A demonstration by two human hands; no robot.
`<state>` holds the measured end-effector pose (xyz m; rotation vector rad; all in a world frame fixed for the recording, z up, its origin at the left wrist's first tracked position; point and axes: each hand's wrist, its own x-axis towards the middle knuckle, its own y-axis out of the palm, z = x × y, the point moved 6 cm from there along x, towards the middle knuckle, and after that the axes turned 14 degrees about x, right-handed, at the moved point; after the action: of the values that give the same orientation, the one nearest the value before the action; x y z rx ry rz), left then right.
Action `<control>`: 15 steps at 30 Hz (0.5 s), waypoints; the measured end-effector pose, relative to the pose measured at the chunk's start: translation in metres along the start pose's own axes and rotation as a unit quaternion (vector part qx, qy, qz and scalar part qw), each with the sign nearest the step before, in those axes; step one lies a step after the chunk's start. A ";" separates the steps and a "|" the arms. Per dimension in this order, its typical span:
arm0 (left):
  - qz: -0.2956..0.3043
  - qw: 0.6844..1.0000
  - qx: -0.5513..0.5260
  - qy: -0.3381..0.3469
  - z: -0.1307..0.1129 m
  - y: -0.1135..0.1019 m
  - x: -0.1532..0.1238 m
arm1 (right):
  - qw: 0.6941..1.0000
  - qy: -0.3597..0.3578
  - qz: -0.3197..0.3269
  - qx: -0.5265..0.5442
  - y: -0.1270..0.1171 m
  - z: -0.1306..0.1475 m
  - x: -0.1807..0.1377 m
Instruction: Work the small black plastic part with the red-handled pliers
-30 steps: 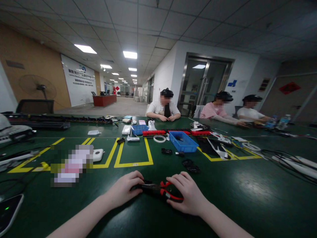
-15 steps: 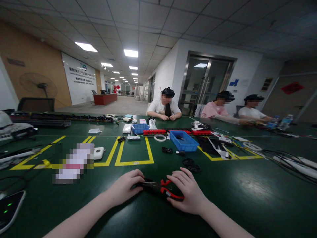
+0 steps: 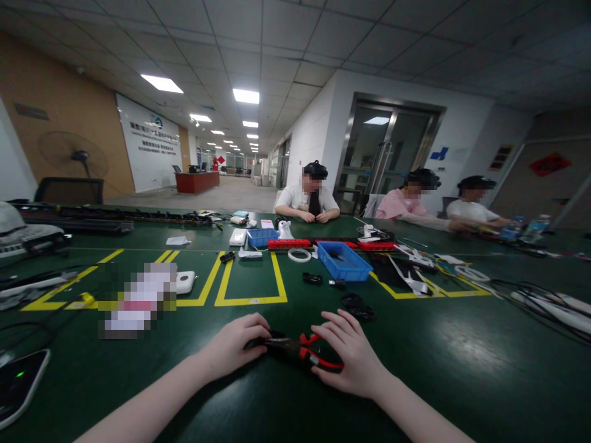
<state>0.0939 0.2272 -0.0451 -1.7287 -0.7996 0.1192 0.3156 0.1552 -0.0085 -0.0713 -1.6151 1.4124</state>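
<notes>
My right hand is curled around the red-and-black handles of a pair of pliers, which lie low over the green table with their grey jaws pointing left. The handles are spread apart. At the jaws' tip, my left hand is closed, thumb and fingers pinching at a small dark piece. My fingers hide most of that piece, and I cannot tell its kind or whether the jaws grip it. Just beyond my right hand lies a coiled black cable.
A blue tray stands ahead with a red strip behind it. Yellow tape marks boxes on the table. A white device sits left; cables lie right. Several people sit across the table.
Both hands and the pliers stay almost where they were. The view has shifted very slightly. The device at the lower left shows one green light instead of two.
</notes>
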 end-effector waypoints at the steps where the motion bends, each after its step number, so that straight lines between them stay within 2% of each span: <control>1: 0.001 1.000 0.000 -0.002 0.000 0.000 0.000 | 1.000 -0.002 -0.005 -0.004 0.000 0.000 0.000; 15: 0.000 1.000 -0.014 -0.013 -0.001 -0.003 -0.001 | 0.999 -0.009 -0.028 -0.018 -0.005 0.004 0.002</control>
<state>0.0924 0.2265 -0.0425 -1.7563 -0.8248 0.1312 0.3139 0.1522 -0.0029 -0.0339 -1.6452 1.3462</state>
